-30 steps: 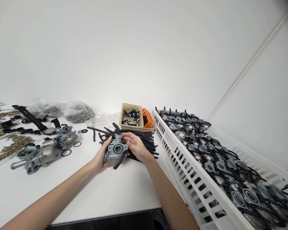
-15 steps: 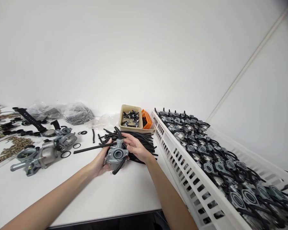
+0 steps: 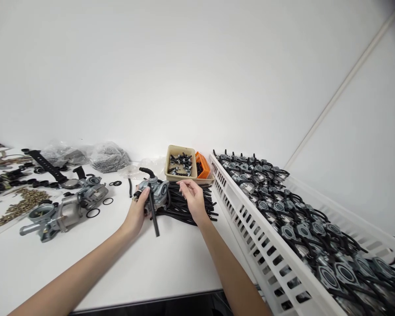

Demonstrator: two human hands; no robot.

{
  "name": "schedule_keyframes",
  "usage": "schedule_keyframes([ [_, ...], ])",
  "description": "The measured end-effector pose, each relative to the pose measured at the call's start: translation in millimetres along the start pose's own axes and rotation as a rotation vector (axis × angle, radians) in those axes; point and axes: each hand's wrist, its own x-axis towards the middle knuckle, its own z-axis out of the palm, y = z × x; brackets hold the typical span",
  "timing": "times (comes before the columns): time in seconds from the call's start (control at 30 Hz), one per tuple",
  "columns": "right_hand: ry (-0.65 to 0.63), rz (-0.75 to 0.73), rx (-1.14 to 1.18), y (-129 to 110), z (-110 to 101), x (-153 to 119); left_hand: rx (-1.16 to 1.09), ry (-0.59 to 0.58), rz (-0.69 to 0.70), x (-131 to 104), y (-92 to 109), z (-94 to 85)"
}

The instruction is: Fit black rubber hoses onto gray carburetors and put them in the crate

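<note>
Left grip [image 3: 136, 214] pinches a carb [image 3: 157, 193] above the counter [image 3: 184, 259]; right grip [image 3: 193, 199] loosely spread, seemingly empty.
Top hose [image 3: 146, 170] fitted; whether the straight hose [image 3: 153, 215] is joined, I cannot tell. Loose hoses [image 3: 177, 204] lie behind; the crate [image 3: 249, 216] holds hosed carbs [image 3: 278, 206].

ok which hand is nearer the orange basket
Right. The right hand is just in front of the orange basket; the left hand is farther left, holding a carburetor.

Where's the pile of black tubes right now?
In the head view, the tube pile lies mid-frame on the table, in front of the beige tray and left of the white crate.
</note>
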Motion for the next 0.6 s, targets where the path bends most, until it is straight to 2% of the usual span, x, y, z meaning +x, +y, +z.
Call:
schedule_keyframes([
  [0.07, -0.089, -0.04, -0.091, -3.7, 4.8, -5.5, 0.109, 0.072, 0.181, 3.1, 0.3, -5.2],
  [0.13, -0.236, -0.123, -0.235, -5.1, 12.2, -12.8, 0.206, 0.164, 0.345, 5.9, 0.4, -9.8],
  [0.23, -0.376, -0.292, -0.426, -0.8, 25.4, -23.0, 0.273, 0.273, 0.47, 9.9, -0.2, -14.3],
  [0.4, -0.279, -0.429, -0.582, 11.8, 36.4, -28.8, 0.29, 0.328, 0.487, 13.4, -3.3, -16.3],
  [0.6, -0.171, -0.55, -0.694, 18.6, 35.4, -30.7, 0.244, 0.296, 0.484, 10.3, -5.0, -13.6],
])
